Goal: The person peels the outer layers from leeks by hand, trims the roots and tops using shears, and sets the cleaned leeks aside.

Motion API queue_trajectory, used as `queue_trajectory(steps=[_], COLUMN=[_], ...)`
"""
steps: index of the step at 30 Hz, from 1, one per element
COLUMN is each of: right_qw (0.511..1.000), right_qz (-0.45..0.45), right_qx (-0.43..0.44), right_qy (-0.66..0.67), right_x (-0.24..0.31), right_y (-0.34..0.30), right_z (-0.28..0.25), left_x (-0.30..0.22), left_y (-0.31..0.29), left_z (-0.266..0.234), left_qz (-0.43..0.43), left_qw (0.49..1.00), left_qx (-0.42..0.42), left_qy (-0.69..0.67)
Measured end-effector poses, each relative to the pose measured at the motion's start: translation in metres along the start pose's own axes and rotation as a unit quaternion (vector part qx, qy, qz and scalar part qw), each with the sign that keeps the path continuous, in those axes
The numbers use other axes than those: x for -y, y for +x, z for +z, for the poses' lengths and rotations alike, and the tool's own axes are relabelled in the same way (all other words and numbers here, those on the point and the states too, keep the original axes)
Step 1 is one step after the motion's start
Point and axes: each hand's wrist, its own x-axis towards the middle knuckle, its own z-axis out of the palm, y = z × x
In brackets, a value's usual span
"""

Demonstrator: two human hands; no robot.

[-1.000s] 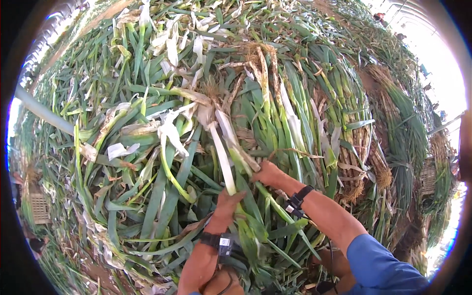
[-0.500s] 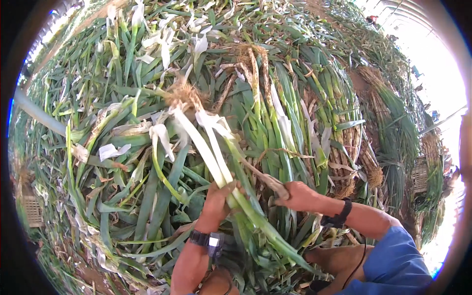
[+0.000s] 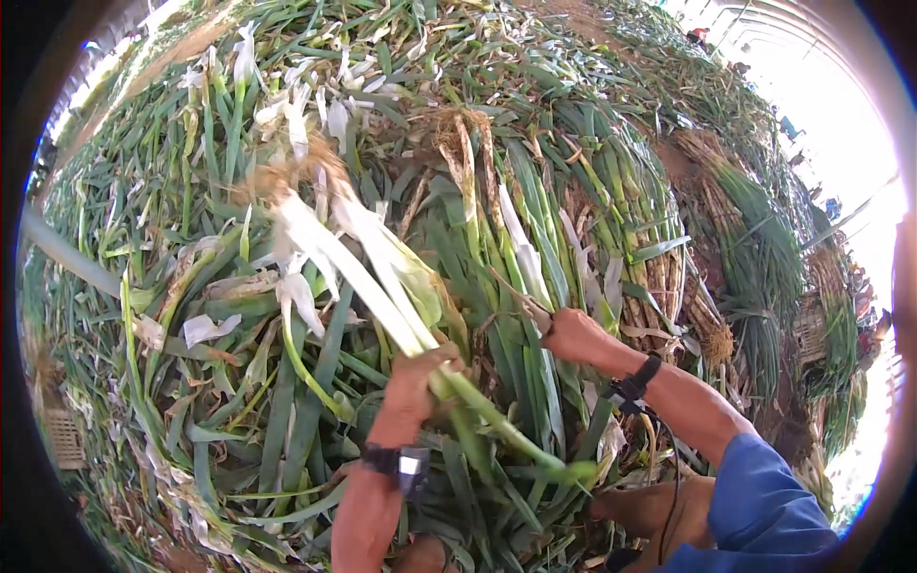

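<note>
- Above a heap of cut green leaves (image 3: 239,382): long white-stalked green onions (image 3: 373,277), gripped mid-stem by left hand (image 3: 415,382).
- Right hand (image 3: 571,334) clenched on thin strip (image 3: 516,291).
- Probably light, bendy, bruisable; best held at firm white stalk.

Green stalks blanket the ground everywhere, a great heap (image 3: 229,286) of long leaves and pale stems running off to the rim. Over on the right, tied bundles (image 3: 755,239) with brown rooty ends lie in rows. Bare earth (image 3: 191,43) shows up top, and bright daylight (image 3: 841,124) floods the upper right, washing it out
</note>
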Motion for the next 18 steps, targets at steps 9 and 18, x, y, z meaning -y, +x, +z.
queue_trajectory(steps=[9, 18], right_qw=[0.998, 0.996], right_qz=[0.037, -0.023], right_qx=[-0.045, -0.087], right_qy=[0.022, -0.005], right_x=[0.031, 0.033], right_y=[0.097, 0.216], right_z=[-0.010, -0.033], left_x=[0.052, 0.081], left_y=[0.088, 0.104], left_z=[0.003, 0.011], left_qz=[-0.040, 0.017], left_qw=[0.989, 0.983], left_qx=[-0.077, -0.002], left_qy=[0.120, 0.180])
